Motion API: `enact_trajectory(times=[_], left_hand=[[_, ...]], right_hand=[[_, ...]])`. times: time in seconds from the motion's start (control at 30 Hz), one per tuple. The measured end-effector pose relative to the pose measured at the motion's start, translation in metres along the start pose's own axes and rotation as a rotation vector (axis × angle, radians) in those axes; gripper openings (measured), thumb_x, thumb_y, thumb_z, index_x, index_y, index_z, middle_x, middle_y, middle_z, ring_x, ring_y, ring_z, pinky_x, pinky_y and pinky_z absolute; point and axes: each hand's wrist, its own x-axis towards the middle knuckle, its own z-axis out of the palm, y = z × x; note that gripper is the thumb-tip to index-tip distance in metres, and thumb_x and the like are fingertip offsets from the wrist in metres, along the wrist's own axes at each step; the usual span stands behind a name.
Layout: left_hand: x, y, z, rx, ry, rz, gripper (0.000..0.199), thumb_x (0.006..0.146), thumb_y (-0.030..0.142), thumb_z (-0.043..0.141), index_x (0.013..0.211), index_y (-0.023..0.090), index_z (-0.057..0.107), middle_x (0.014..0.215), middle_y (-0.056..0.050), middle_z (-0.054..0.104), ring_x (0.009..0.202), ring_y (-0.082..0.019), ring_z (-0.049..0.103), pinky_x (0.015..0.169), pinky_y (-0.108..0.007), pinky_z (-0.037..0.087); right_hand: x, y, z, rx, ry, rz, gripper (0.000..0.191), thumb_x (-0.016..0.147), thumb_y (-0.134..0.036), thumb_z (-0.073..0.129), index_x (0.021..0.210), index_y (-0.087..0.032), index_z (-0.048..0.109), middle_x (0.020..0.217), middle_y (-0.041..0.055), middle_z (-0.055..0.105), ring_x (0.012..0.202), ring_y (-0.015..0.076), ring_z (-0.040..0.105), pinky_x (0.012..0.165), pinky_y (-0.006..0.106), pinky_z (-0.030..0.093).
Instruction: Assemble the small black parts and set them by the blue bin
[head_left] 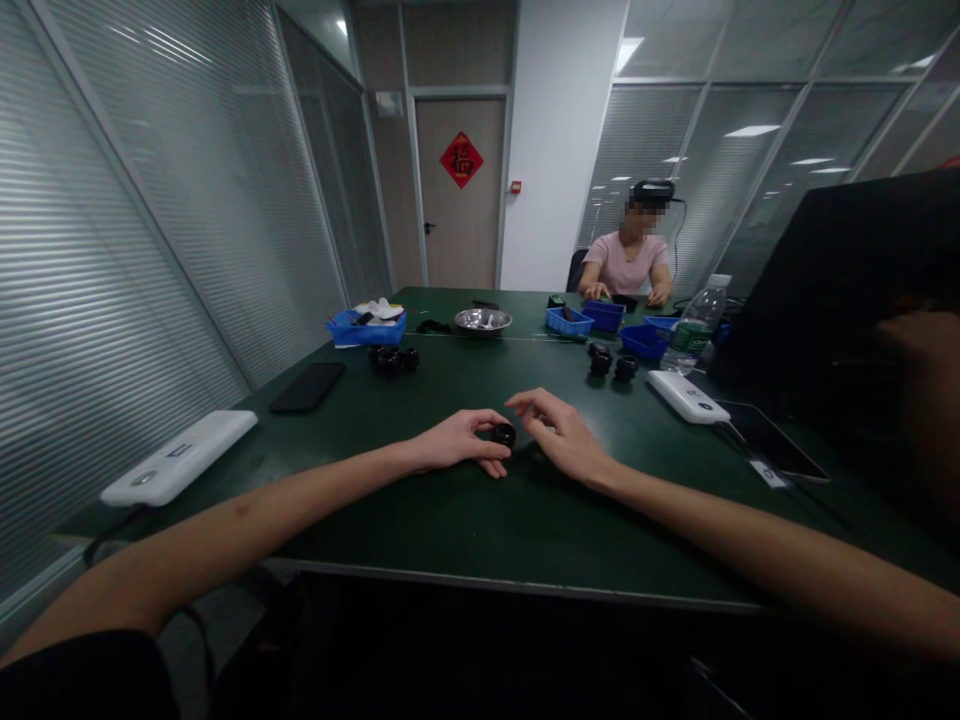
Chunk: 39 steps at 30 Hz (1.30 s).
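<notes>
Over the near middle of the dark green table, my left hand [461, 440] grips a small round black part [503, 435] that looks like a lens barrel. Its thumb and fingers close around the part's side, and the dark round end faces right. Just to the right, my right hand [559, 430] is held with its fingers bent and apart, the fingertips near the part but not visibly on it. Below its palm the view is dark, and I cannot make out what lies there. More black round parts stand in a group [391, 360] to the left and another [600, 362] to the right.
A steel bowl [483, 322], a filled blue tray [366, 326] and blue bins [643, 341] stand farther back. A phone [307, 387], white power banks [180, 457], a tablet [776, 440] and a water bottle [696, 325] flank me. A person [628, 260] sits across the table.
</notes>
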Motion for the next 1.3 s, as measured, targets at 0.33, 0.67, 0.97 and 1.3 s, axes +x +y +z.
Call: enact_trajectory(times=[0.33,0.67,0.97,1.3], left_hand=[[-0.001,0.001,0.0,0.002,-0.01,0.011,0.052,0.079,0.025,0.084,0.122,0.01,0.058,0.099,-0.01,0.072,0.079,-0.02,0.077,0.078,-0.035,0.062],[0.002,-0.005,-0.004,-0.01,-0.044,0.051,0.065,0.083,0.022,0.08,0.141,0.012,0.052,0.124,-0.017,0.067,0.081,-0.02,0.077,0.079,-0.035,0.063],[0.0,-0.003,-0.003,0.003,-0.04,0.049,0.065,0.083,0.022,0.079,0.142,0.014,0.052,0.127,-0.018,0.065,0.083,-0.02,0.077,0.079,-0.036,0.063],[-0.001,0.0,-0.002,0.014,-0.037,0.052,0.066,0.082,0.024,0.081,0.141,0.014,0.053,0.119,-0.014,0.067,0.083,-0.02,0.077,0.079,-0.036,0.063]], right_hand=[[0.004,-0.006,-0.004,-0.006,-0.175,-0.082,0.021,0.096,-0.032,0.067,0.115,-0.024,0.072,0.107,0.0057,0.062,0.094,0.0196,0.062,0.083,0.036,0.053],[0.003,-0.004,0.001,0.017,-0.115,-0.047,0.034,0.093,-0.034,0.071,0.126,-0.025,0.066,0.115,0.0069,0.068,0.101,0.0221,0.063,0.084,0.038,0.055],[0.001,-0.009,-0.002,0.054,-0.158,-0.067,0.032,0.096,-0.026,0.064,0.128,-0.025,0.064,0.123,0.0074,0.068,0.112,0.0233,0.063,0.094,0.043,0.053],[0.0,-0.008,0.001,0.105,-0.146,-0.092,0.028,0.097,-0.027,0.063,0.125,-0.025,0.065,0.124,0.0066,0.069,0.114,0.0237,0.064,0.098,0.045,0.052]])
